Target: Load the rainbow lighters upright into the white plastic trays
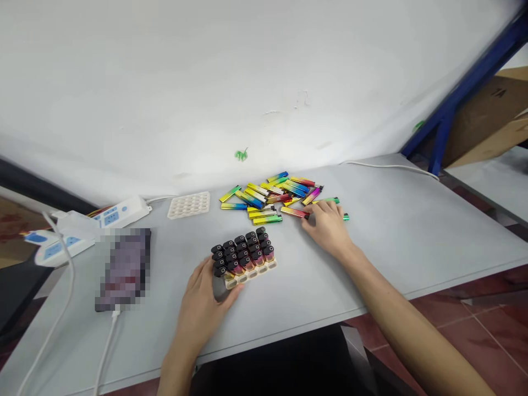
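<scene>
1. Left hand [203, 303]: at 7 o'clock of the loaded tray [258, 273], thumb along the near edge, fingers along the left side, gripping that corner.
2. Right hand [328, 226]: at 2 o'clock of that tray, fingers curled, tips at the black end of a red-and-yellow lighter [293, 212]. I cannot tell whether they have closed on it.
3. In the loaded tray, lighters stand in rows, black tops up; open slots show along the near edge.
4. At 1 o'clock of this tray, near the wall, a loose pile of lighters [297, 188] lies flat: yellow, blue, green, red, purple.
5. At 10 to 11 o'clock, a second white tray [188, 205].
6. At 9 o'clock, a dark device [124, 269], pixelated, with a white cable [108, 341] at its near end.
7. Beyond it, towards 10 o'clock, a power strip [127, 210].
8. Farther, at 2 o'clock beyond the grey table [313, 291], cardboard boxes [482, 118].
</scene>
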The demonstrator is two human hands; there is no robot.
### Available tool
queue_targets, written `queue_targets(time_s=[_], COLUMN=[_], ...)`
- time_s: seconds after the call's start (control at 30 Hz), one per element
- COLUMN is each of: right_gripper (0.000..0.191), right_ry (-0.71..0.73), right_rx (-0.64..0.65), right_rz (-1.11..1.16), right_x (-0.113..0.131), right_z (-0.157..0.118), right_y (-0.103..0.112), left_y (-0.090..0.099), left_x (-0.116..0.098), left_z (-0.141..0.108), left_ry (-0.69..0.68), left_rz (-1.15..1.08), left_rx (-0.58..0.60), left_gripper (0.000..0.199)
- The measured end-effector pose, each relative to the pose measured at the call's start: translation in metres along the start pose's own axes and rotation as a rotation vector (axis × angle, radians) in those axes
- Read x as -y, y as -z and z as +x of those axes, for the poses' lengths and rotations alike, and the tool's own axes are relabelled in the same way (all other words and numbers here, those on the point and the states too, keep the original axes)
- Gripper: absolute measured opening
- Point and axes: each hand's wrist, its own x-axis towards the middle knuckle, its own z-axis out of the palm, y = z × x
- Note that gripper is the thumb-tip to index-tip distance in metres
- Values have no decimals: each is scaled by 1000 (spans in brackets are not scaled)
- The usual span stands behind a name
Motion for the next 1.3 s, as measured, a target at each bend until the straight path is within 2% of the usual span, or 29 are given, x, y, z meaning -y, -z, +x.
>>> queue_targets(time_s=[0.13,0.23,0.37,0.47,0.57,0.67,0.83,0.9,1.1,1.3], right_gripper=[17,24,37,41,42,41,42,45,55,50], right_ry=[-11,-132,-358,-471,-546,-588,-514,-510,-584,-634], right_rx=[-32,-51,85,202,290,299,258,276,466,483], right_rz=[261,619,1198,1432,1465,1409,1340,1377,1498,1527], right_x=[5,10,16,20,23,25,25,25,26,26], right_z=[1,1,0,-1,-1,-1,-2,-2,-2,-1], right_y=[7,12,16,17,16,14,12,13,17,19], left_y=[-3,-5,-4,-3,-4,-4,-4,-4,-4,-3], left_x=[5,6,5,4,5,7,6,6,8,6], left_z=[-1,-1,-1,-1,0,1,1,0,0,0], left_ry=[-21,-26,-14,-9,-18,-18,-8,-9,-11,0], left_rz=[24,27,27,23,14,3,-1,10,30,6], left_rx=[-27,-23,-8,-11,-21,-19,-13,-13,-4,8], left_gripper=[73,74,73,72,71,70,70,72,74,73])
